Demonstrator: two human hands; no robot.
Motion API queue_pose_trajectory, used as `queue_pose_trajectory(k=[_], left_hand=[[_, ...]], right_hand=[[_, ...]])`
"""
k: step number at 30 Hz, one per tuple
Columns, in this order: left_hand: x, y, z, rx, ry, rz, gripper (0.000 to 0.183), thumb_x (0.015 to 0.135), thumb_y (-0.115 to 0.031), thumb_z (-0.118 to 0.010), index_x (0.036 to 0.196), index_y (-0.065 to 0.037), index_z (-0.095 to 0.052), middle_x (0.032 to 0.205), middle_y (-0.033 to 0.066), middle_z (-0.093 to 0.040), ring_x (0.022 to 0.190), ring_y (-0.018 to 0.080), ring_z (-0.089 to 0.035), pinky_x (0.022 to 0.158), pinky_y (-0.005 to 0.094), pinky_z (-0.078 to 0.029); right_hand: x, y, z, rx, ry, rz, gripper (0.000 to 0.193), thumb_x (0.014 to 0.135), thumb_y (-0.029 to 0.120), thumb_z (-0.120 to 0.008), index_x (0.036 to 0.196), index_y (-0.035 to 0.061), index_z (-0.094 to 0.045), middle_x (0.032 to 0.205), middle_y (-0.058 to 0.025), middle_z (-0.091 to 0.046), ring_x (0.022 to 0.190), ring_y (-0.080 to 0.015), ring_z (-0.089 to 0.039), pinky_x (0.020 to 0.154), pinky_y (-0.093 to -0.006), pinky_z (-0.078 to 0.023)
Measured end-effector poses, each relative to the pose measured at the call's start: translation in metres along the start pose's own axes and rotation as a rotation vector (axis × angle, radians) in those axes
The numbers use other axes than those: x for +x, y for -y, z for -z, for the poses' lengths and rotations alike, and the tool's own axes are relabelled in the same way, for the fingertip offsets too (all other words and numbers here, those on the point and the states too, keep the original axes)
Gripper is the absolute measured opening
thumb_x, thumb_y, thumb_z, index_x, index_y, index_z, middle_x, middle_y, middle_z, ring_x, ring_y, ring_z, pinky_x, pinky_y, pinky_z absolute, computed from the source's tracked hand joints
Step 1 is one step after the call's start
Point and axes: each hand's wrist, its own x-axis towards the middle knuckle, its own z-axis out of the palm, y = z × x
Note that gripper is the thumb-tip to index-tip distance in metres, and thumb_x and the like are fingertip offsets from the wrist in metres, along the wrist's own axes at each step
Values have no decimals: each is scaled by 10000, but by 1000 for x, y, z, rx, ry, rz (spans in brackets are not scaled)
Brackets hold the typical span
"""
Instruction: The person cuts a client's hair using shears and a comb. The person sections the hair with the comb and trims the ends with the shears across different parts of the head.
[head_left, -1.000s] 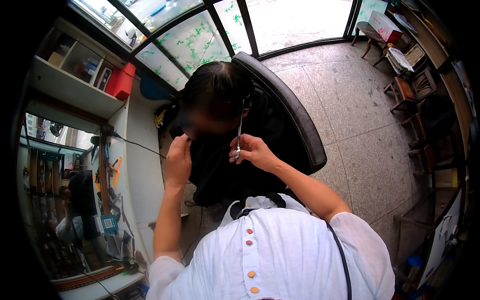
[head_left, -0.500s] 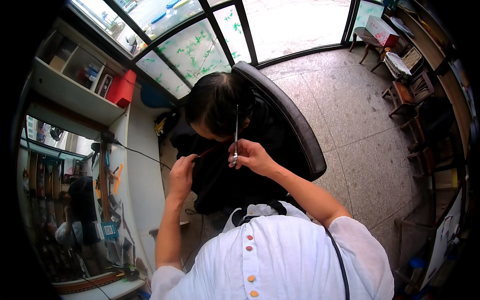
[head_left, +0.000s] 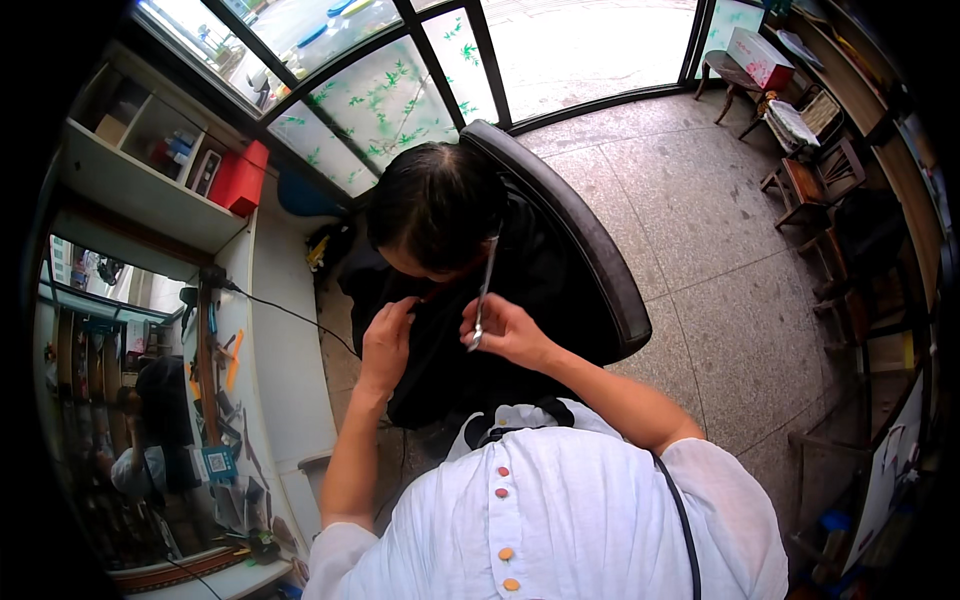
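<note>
Slim silver scissors [head_left: 484,292], blades up, in closed right hand [head_left: 508,330]; left hand [head_left: 388,342] pinching black cape [head_left: 450,350] edge.

Black barber chair [head_left: 590,250] on grey tiled floor [head_left: 720,220], seated person [head_left: 435,200].

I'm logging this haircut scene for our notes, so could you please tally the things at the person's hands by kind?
Hands: 2, left hand and right hand
Scissors: 1, in the right hand
Black cape: 1, touched by the left hand
Seated person's head: 1
Black chair: 1
Total: 6
</note>
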Motion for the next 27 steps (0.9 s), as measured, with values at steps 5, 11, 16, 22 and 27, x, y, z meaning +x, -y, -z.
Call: queue_pose_trajectory(k=[5, 11, 16, 22, 27], left_hand=[[-11, 4, 13, 74, 136, 11, 241, 838, 4, -559, 1072, -40, -596, 901, 150, -597, 840, 336, -585, 719, 388, -470], [-19, 15, 32, 9, 31, 63, 239, 841, 29, -556, 1067, -37, -596, 884, 137, -596, 809, 305, -589, 715, 363, -469], [-6, 2, 32, -77, -84, 92, 223, 867, 23, -538, 1076, -30, -593, 873, 139, -591, 797, 298, -586, 713, 345, -466], [-4, 8, 13, 16, -107, 76, 232, 873, 15, -528, 1094, -32, -581, 889, 148, -588, 819, 330, -577, 718, 379, -460], [-21, 12, 8, 99, -20, 54, 241, 855, 1, -536, 1086, -42, -587, 906, 150, -596, 849, 341, -579, 722, 406, -461]], right_hand=[[6, -15, -7, -279, 62, -98, 431, 761, 267, -788, 985, 1, -534, 776, -28, -592, 700, -81, -562, 659, -242, -483], [13, 3, 12, -16, 37, -139, 240, 872, 62, -614, 1076, -14, -513, 909, -96, -642, 828, -175, -664, 685, -252, -526], [9, 9, 10, 24, 40, -123, 250, 871, 75, -617, 1074, -24, -509, 886, -85, -637, 803, -167, -659, 678, -253, -524], [5, 3, 11, 156, -25, -121, 294, 887, 109, -618, 1121, -10, -484, 983, -120, -623, 908, -199, -651, 772, -284, -529], [-7, -5, -6, -2, 131, -142, 345, 830, 73, -691, 1103, 7, -490, 961, -73, -598, 911, -154, -615, 829, -285, -506]])
